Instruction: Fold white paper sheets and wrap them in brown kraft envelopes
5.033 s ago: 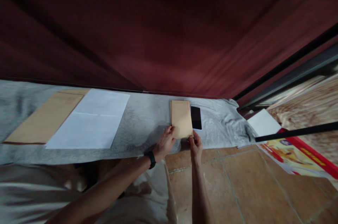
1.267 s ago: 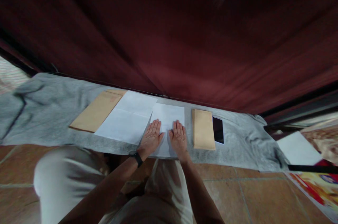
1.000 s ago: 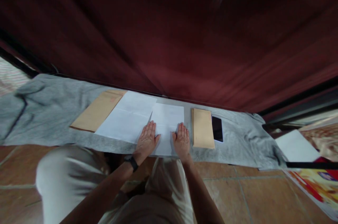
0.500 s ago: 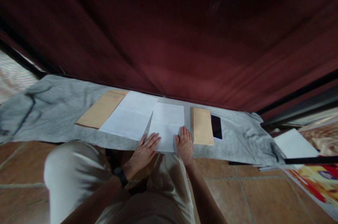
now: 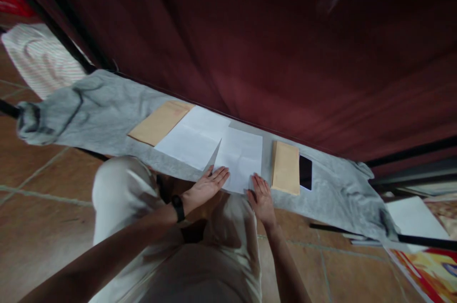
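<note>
Two creased white paper sheets lie side by side on a grey cloth. My left hand rests with fingers stretched on the lower left corner of the right-hand sheet. At that sheet's lower right corner, my right hand lies with its fingers extended, the fingertips at the paper's edge. The left-hand sheet sits just beyond my left fingers, partly against a brown envelope. A stack of smaller brown envelopes is to the right of my right hand. Neither hand grips anything.
A dark-screened phone lies beside the envelope stack. The grey cloth covers a narrow surface, with a dark red fabric wall rising behind it. My knees are under its near edge. White paper and a colourful box are at the lower right.
The head view has tilted and turned left, so the scene appears rotated. Both hands stay at the right-hand sheet's lower corners, the right slightly lower against its edge.
</note>
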`<control>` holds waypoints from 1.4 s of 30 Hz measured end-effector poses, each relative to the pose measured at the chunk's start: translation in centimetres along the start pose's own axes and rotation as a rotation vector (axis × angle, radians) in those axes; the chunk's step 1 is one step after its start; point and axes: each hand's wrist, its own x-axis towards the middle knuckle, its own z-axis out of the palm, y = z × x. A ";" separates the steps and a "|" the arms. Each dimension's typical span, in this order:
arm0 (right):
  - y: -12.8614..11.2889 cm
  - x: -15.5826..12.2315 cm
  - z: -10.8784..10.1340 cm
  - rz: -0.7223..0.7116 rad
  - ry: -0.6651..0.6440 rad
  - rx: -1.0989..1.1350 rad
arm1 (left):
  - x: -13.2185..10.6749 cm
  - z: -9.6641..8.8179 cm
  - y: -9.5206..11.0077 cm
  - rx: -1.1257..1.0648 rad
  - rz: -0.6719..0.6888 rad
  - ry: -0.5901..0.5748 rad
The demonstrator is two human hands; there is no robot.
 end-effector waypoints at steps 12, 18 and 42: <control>0.8 -1.3 -1.6 -0.018 -0.024 0.217 | -0.9 -0.9 0.7 -0.080 -0.017 -0.037; 0.3 -1.3 -3.3 0.106 -0.032 0.391 | -1.6 -2.2 0.4 -0.142 -0.020 -0.026; 1.5 -0.4 -2.6 0.271 0.108 0.629 | -0.4 -1.8 -4.6 -0.743 -0.198 0.135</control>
